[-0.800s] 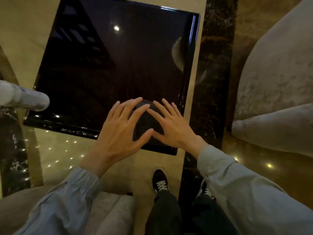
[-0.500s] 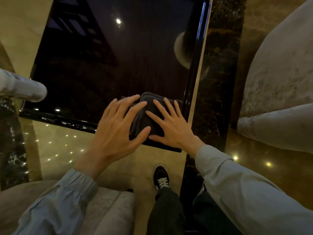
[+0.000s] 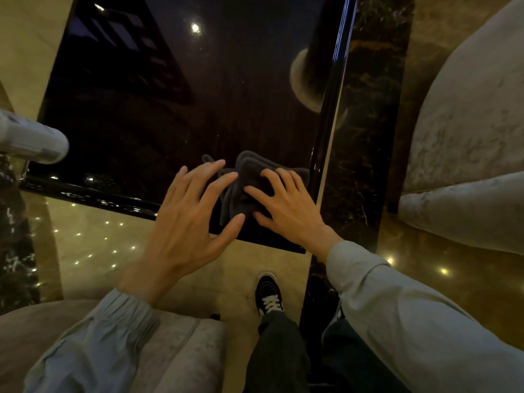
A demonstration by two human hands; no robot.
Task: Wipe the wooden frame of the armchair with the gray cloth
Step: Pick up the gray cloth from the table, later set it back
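Note:
A folded gray cloth [image 3: 249,177] lies near the front right corner of a glossy dark table [image 3: 175,114]. My right hand [image 3: 286,207] rests flat on the cloth with its fingers spread. My left hand [image 3: 192,222] hovers just left of the cloth, fingers apart, its fingertips at the cloth's left edge. Neither hand grips the cloth. A gray upholstered armchair [image 3: 467,137] stands to the right; no wooden frame shows on it.
Another gray cushioned seat [image 3: 175,350] sits at the lower left. A pale armrest end [image 3: 31,140] juts in from the left edge. The polished marble floor [image 3: 93,245] reflects ceiling lights. My dark trousers and sneaker [image 3: 269,296] are below the table's front edge.
The view has shifted so the table corner sits further right. Both hands have spread apart slightly, and more of the cloth shows between and beyond the fingers.

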